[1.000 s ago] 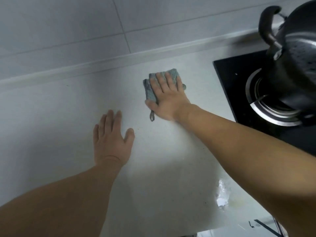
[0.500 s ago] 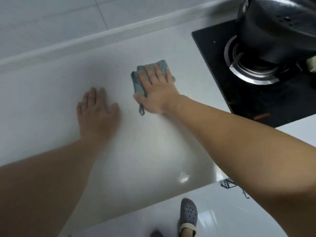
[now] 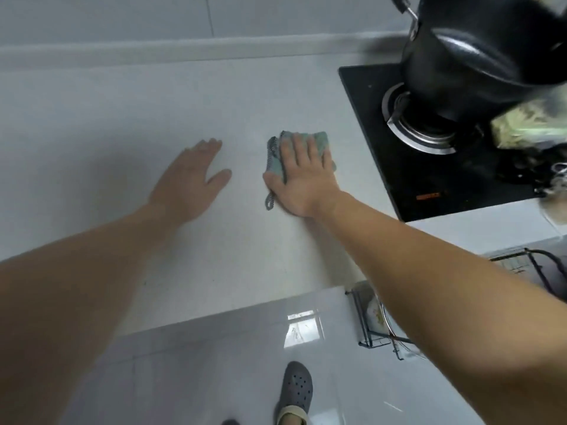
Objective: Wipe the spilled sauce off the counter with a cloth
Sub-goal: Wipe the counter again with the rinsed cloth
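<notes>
The right hand (image 3: 302, 176) lay flat, palm down, on the cloth (image 3: 320, 141), its grip spread wide: fingers stretched out and a little apart, thumb angled off to the left, nothing curled or pinched. It pressed the cloth onto the tabletop (image 3: 122, 124) rather than clutching it. The cloth, a folded blue-green square with a grey edge, peeked out past the fingertips and along the thumb side, and a small grey loop (image 3: 269, 202) trailed from under the heel of the hand. It sat mid-tabletop, near the left edge of the black stove (image 3: 399, 167) but clear of it.

The left hand (image 3: 190, 182) rested just beside, apart from the cloth, also palm down on the bare tabletop, grip open and empty, fingers together and pointing up toward the back wall, thumb splayed right. That hand was motion-blurred.

Writing? One small orange mark (image 3: 427, 196) showed on the stove's front edge, too blurred to read.

Both forearms were bare and reached forward from the lower corners, the right one crossing long and straight from the lower right. A black pot (image 3: 478, 53) stood on the burner ring (image 3: 417, 130). No sauce could be made out on the pale surface. Below the tabletop's edge, a grey clog (image 3: 296, 386) stood on the glossy tiled floor (image 3: 214, 363).
</notes>
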A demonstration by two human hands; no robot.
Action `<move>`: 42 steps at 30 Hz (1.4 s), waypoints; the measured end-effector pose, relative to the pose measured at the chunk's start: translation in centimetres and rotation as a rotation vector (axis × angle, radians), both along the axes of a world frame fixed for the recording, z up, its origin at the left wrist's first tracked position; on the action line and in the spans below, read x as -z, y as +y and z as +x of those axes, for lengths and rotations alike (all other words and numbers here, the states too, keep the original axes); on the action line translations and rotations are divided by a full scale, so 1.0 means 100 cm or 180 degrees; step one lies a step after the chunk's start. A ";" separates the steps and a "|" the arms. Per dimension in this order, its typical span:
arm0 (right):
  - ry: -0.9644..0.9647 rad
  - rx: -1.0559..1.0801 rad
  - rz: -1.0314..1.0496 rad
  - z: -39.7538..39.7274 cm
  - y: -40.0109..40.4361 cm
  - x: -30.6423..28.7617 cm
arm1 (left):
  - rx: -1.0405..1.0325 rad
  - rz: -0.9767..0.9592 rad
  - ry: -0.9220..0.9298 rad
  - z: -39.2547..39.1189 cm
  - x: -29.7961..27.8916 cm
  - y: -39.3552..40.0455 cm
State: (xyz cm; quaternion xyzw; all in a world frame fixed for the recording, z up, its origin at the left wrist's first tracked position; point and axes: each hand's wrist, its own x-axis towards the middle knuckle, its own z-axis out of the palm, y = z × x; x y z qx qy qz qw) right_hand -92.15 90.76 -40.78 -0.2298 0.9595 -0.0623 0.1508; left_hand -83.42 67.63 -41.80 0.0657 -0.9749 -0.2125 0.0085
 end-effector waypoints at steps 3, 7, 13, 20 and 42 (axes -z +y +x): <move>-0.0064 -0.0651 0.0010 0.054 0.003 0.000 | 0.0170 0.0178 0.0068 0.033 -0.003 0.024; 0.0007 -0.0265 0.0121 0.047 0.062 0.000 | 0.0101 0.0265 0.0010 0.065 -0.011 0.047; 0.0005 0.0838 0.0218 0.062 0.106 0.001 | 0.0313 0.0325 -0.0009 0.090 -0.008 0.063; -0.0098 -0.0274 -0.0138 0.163 0.087 0.005 | 0.0038 0.0574 -0.0071 0.092 -0.009 0.080; 0.0057 0.0237 -0.1555 0.203 0.047 0.011 | -0.0506 0.1441 -0.0420 0.148 -0.032 0.112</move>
